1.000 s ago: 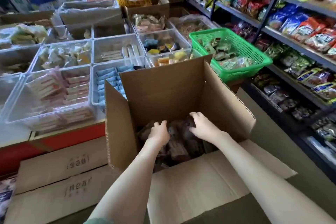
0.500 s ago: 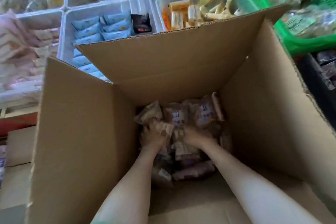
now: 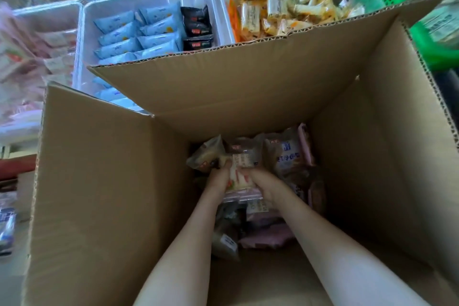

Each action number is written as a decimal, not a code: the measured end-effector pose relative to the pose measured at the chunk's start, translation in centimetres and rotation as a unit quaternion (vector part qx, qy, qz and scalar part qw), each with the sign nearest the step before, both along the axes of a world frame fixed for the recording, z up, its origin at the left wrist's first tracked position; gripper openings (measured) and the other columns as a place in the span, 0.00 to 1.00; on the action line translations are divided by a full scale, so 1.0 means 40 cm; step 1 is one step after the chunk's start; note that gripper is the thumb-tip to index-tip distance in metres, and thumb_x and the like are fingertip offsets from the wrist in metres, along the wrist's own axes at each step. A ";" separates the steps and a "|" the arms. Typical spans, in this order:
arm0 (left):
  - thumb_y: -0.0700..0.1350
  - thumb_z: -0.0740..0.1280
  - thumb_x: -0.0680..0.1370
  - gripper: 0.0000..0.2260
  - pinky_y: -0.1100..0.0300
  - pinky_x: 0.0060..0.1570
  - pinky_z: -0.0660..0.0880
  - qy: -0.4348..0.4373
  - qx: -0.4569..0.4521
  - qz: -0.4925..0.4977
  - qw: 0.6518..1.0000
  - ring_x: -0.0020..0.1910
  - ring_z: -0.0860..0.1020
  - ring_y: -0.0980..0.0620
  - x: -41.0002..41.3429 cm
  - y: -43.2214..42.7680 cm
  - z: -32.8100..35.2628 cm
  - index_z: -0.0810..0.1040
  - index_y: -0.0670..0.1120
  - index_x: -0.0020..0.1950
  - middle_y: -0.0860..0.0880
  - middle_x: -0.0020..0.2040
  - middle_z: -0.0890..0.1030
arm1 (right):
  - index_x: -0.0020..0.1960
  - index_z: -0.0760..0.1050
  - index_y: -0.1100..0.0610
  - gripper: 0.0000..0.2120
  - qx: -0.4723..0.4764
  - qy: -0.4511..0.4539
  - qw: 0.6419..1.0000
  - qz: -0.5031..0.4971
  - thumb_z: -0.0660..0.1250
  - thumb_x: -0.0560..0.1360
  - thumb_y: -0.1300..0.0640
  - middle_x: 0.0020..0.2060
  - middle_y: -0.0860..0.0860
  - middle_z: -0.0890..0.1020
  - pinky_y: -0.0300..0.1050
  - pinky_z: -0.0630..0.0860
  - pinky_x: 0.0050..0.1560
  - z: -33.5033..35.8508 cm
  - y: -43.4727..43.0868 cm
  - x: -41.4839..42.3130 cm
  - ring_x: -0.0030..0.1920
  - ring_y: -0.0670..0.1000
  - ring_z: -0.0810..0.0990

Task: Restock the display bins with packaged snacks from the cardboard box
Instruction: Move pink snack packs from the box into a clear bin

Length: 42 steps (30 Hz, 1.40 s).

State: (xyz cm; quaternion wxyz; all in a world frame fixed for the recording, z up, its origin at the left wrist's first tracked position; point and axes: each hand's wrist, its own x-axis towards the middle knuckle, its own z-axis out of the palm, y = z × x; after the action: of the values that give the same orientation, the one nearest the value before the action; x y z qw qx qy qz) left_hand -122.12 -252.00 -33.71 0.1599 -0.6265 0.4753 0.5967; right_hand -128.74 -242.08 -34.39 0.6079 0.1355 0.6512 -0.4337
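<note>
Both hands reach to the bottom of the cardboard box (image 3: 111,194), which stands open just near of the clear display bins (image 3: 80,40). The left hand (image 3: 218,179) and the right hand (image 3: 264,187) face each other with a small bundle of packets (image 3: 239,180) clamped between them. The fingers (image 3: 224,166) of each hand curl in round its sides, so both have hold of it. More snack packets (image 3: 285,156) lie loose on the box floor, mostly right of and nearer than the hands.

The packets look light and soft, and their glossy film is probably slick. A stack squeezed only at its ends would likely fan out and drop pieces. The surer hold is across the broad middle, a palm on each side. Pressure should be moderate, since the contents may crush. In the far bins sit blue packets (image 3: 139,32) and, to their right, cream-and-orange sticks (image 3: 285,12).
</note>
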 end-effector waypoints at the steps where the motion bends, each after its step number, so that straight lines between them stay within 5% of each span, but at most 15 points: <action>1: 0.58 0.62 0.78 0.23 0.56 0.54 0.73 0.013 0.007 0.008 1.000 0.54 0.77 0.46 -0.010 0.009 0.006 0.73 0.42 0.64 0.44 0.57 0.79 | 0.59 0.77 0.62 0.21 -0.002 0.008 1.000 -0.005 0.68 0.74 0.48 0.50 0.58 0.80 0.47 0.73 0.53 0.008 0.009 -0.008 0.51 0.55 0.78; 4: 0.54 0.63 0.79 0.23 0.58 0.52 0.70 0.032 0.002 0.008 0.999 0.60 0.75 0.44 -0.026 0.039 0.046 0.68 0.42 0.69 0.43 0.63 0.75 | 0.59 0.77 0.64 0.20 -0.014 0.014 0.999 -0.036 0.68 0.75 0.51 0.51 0.61 0.82 0.49 0.75 0.48 0.051 0.038 -0.028 0.48 0.56 0.79; 7: 0.55 0.65 0.77 0.27 0.56 0.60 0.71 0.066 -0.018 -0.008 0.998 0.62 0.74 0.43 -0.036 0.059 0.086 0.66 0.43 0.72 0.43 0.66 0.74 | 0.59 0.76 0.65 0.18 -0.037 0.022 0.997 -0.067 0.68 0.75 0.54 0.56 0.63 0.80 0.51 0.77 0.52 0.116 0.065 -0.040 0.49 0.56 0.80; 10: 0.56 0.63 0.78 0.24 0.53 0.62 0.72 0.086 -0.034 -0.047 0.995 0.59 0.76 0.43 -0.043 0.069 0.161 0.70 0.42 0.68 0.44 0.62 0.77 | 0.59 0.75 0.64 0.13 -0.083 0.035 0.990 -0.112 0.66 0.76 0.61 0.52 0.62 0.82 0.43 0.80 0.38 0.206 0.089 -0.035 0.43 0.54 0.82; 17: 0.65 0.55 0.77 0.34 0.56 0.59 0.70 0.153 -0.173 -0.220 0.948 0.63 0.74 0.42 0.021 0.097 0.417 0.67 0.40 0.71 0.41 0.66 0.74 | 0.56 0.76 0.64 0.09 -0.174 0.145 0.950 -0.214 0.64 0.77 0.63 0.39 0.58 0.85 0.43 0.81 0.35 0.465 0.176 0.062 0.37 0.52 0.85; 20: 0.68 0.56 0.75 0.34 0.52 0.54 0.76 0.253 -0.145 -0.187 0.938 0.55 0.78 0.43 0.119 0.099 0.552 0.70 0.40 0.66 0.41 0.61 0.77 | 0.61 0.74 0.66 0.14 -0.243 0.173 0.926 -0.232 0.63 0.77 0.61 0.44 0.61 0.85 0.57 0.81 0.48 0.586 0.221 0.137 0.44 0.57 0.85; 23: 0.68 0.54 0.76 0.34 0.50 0.50 0.77 0.363 0.105 -0.138 0.916 0.55 0.79 0.44 0.272 0.069 0.689 0.72 0.40 0.65 0.41 0.60 0.78 | 0.63 0.75 0.59 0.15 -0.300 0.181 0.918 -0.185 0.62 0.78 0.55 0.55 0.58 0.82 0.60 0.74 0.61 0.701 0.260 0.238 0.56 0.58 0.81; 26: 0.71 0.50 0.75 0.38 0.44 0.54 0.77 0.418 0.225 -0.137 0.869 0.57 0.78 0.39 0.429 -0.003 0.778 0.71 0.41 0.67 0.38 0.61 0.77 | 0.61 0.76 0.55 0.14 -0.334 0.192 0.917 -0.105 0.62 0.78 0.53 0.55 0.56 0.82 0.54 0.76 0.59 0.809 0.256 0.346 0.57 0.55 0.81; 29: 0.74 0.47 0.71 0.42 0.44 0.54 0.77 0.429 0.234 -0.170 0.856 0.56 0.78 0.38 0.555 -0.081 0.825 0.69 0.43 0.70 0.37 0.62 0.75 | 0.60 0.76 0.57 0.15 -0.328 0.219 0.919 0.000 0.66 0.75 0.55 0.52 0.57 0.83 0.50 0.80 0.51 0.896 0.195 0.433 0.50 0.55 0.83; 34: 0.76 0.46 0.68 0.44 0.50 0.42 0.81 0.426 0.184 -0.202 0.862 0.49 0.82 0.40 0.722 -0.250 0.856 0.83 0.43 0.55 0.38 0.52 0.82 | 0.62 0.75 0.58 0.21 -0.294 0.243 0.910 0.161 0.70 0.70 0.55 0.56 0.60 0.81 0.56 0.76 0.58 0.947 0.026 0.557 0.54 0.58 0.81; 38: 0.72 0.60 0.67 0.36 0.47 0.40 0.81 0.431 0.188 -0.158 0.868 0.49 0.82 0.41 0.882 -0.420 0.844 0.83 0.43 0.56 0.40 0.54 0.82 | 0.60 0.75 0.59 0.19 -0.298 0.189 0.898 0.264 0.69 0.71 0.55 0.50 0.55 0.83 0.48 0.79 0.51 0.924 -0.171 0.683 0.47 0.52 0.83; 42: 0.65 0.76 0.59 0.35 0.50 0.41 0.81 0.439 0.165 -0.201 0.860 0.50 0.82 0.44 1.019 -0.577 0.825 0.82 0.43 0.57 0.41 0.54 0.82 | 0.65 0.72 0.62 0.22 -0.278 0.164 0.875 0.362 0.69 0.73 0.56 0.54 0.57 0.81 0.49 0.78 0.54 0.894 -0.394 0.780 0.51 0.54 0.81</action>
State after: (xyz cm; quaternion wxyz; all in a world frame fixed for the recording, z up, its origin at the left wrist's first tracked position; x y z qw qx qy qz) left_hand -81.36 -275.08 -0.70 0.1520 -0.1546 0.5064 0.8346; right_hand -97.53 -257.83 1.37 0.6198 -0.3565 0.5978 -0.3626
